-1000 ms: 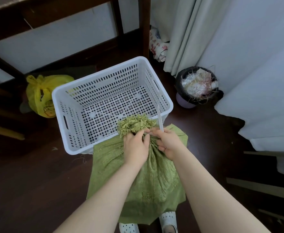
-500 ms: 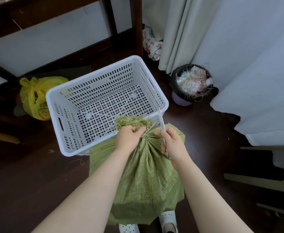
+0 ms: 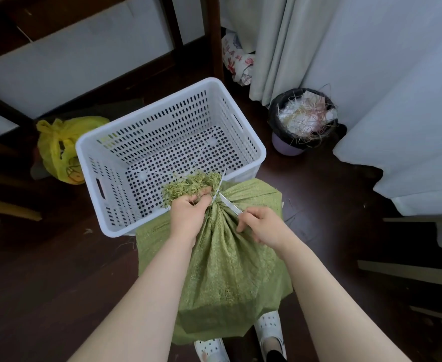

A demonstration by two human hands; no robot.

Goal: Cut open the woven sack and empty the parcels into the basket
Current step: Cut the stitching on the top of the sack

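A green woven sack [image 3: 222, 262] stands on the floor between my feet, its neck gathered tight. My left hand [image 3: 187, 214] grips the neck just below the frayed top [image 3: 188, 186]. My right hand [image 3: 260, 227] holds metal scissors [image 3: 227, 202], whose blades are spread around the bunched neck right beside my left hand. The white perforated plastic basket [image 3: 251, 134] sits on the floor just beyond the sack and holds nothing. The parcels are hidden inside the sack.
A black-lined waste bin [image 3: 302, 121] full of straw and paper stands right of the basket. A yellow plastic bag [image 3: 57, 150] lies to its left. Dark wooden table legs [image 3: 213, 35], a curtain [image 3: 274, 48] and white bedding [image 3: 410, 126] surround the spot. Dark wood floor.
My right hand has drawn back toward me and turned the scissors from upright to slanting, with blades now spread at the sack's neck. My left hand keeps its grip.
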